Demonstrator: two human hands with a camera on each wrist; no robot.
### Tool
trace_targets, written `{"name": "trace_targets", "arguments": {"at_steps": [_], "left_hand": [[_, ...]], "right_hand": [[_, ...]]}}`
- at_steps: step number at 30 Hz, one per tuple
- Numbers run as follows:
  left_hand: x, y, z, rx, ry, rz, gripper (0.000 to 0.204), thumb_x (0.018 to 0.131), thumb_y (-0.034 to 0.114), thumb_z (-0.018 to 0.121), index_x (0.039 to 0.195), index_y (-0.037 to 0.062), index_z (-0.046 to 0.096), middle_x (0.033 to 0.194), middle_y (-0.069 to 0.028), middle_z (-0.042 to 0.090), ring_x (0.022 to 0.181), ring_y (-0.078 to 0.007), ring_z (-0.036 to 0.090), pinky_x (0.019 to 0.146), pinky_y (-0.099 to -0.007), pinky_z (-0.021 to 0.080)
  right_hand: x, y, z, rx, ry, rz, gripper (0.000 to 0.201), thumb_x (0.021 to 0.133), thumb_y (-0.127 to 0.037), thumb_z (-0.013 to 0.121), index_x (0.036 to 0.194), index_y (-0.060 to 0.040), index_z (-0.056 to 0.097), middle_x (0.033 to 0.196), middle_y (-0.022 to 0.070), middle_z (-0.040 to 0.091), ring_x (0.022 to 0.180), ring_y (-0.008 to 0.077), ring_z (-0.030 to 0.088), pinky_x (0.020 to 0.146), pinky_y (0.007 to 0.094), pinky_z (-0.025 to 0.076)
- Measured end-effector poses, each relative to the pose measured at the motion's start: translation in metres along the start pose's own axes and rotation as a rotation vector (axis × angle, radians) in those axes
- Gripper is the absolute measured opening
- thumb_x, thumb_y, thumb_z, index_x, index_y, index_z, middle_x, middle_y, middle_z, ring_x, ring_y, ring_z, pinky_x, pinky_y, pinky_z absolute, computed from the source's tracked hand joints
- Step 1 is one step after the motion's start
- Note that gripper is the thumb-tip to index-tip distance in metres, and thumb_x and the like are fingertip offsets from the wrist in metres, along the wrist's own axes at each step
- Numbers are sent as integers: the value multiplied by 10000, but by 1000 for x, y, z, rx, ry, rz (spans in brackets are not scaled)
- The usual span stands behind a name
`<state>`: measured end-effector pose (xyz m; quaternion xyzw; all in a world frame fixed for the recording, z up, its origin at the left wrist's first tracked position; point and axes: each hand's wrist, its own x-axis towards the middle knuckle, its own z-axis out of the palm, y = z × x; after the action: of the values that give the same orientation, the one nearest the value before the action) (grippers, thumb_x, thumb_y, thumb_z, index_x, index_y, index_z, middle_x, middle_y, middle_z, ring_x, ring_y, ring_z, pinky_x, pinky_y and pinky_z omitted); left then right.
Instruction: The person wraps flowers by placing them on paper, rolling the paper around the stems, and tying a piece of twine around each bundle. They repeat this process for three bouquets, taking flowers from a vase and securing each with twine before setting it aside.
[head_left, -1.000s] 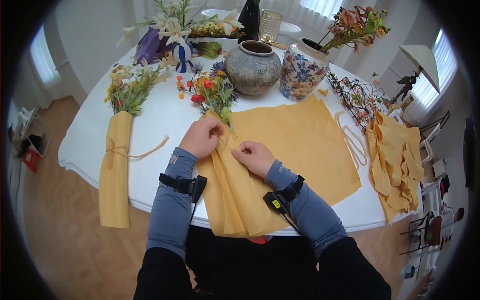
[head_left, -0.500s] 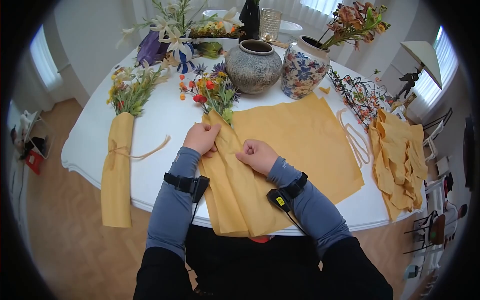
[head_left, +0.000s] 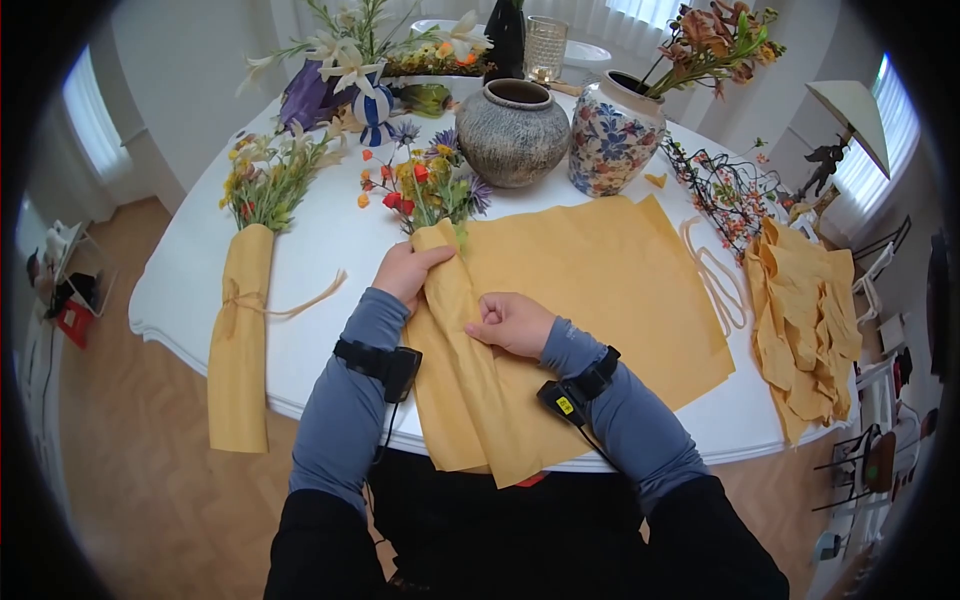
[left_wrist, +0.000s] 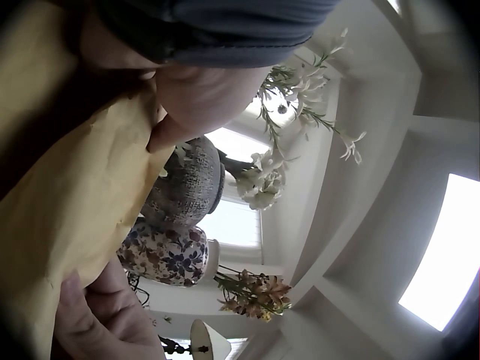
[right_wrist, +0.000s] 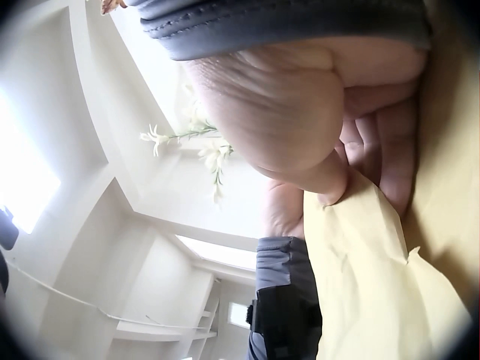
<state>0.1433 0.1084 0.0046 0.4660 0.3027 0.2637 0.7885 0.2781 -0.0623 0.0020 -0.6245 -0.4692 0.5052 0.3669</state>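
A bouquet of red, yellow and purple flowers lies on the table, its stems hidden inside a fold of tan wrapping paper. My left hand grips the folded paper near its top, thumb lying across the front. Lower down and to the right, my right hand pinches the paper's overlapping edge. In the right wrist view the right thumb presses on the paper edge, with the fingers curled behind it. Flat wrapping paper spreads out under and to the right of the fold.
At the left lies a wrapped bouquet tied with twine. Behind stand a grey round vase, a floral vase and a striped vase. Rightward are a looped cord, berry twigs and crumpled tan paper.
The paper's loose edge has been folded over into a smoother, narrower roll around the stems. My left hand has shifted its grip, thumb now over the paper; the right hand has moved slightly down.
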Motion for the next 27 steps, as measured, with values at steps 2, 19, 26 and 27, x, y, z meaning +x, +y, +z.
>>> {"name": "trace_targets", "arguments": {"at_steps": [2,19,26,27], "left_hand": [[-8,7,7,-3,-40,-48,315,879,72,706,1144,-67,610,1039,-125,688,912,-248,695,809,-392,577],[6,-10,3,206,41,206,415,751,-22,702,1151,-29,590,1042,-131,680,928,-268,683,819,-378,558],[12,-14,-2,647,328,312,525,700,88,744,1171,-50,556,1085,-202,677,1003,-327,679,885,-383,533],[12,-15,-2,645,329,312,525,700,88,744,1171,-50,556,1085,-202,677,1003,-327,679,885,-383,533]], "right_hand": [[0,0,0,27,-40,-16,207,948,-207,691,851,-90,551,699,-60,544,628,36,520,571,218,491],[-11,-20,2,-109,1,105,265,939,-263,699,882,-46,557,669,-14,568,518,78,540,480,255,481],[-24,-33,20,-597,337,-112,383,841,-338,755,983,-33,571,811,110,632,792,273,657,713,367,526],[-25,-36,26,-587,351,-132,426,831,-361,753,1025,-25,578,886,147,646,883,307,661,779,379,527]]}}
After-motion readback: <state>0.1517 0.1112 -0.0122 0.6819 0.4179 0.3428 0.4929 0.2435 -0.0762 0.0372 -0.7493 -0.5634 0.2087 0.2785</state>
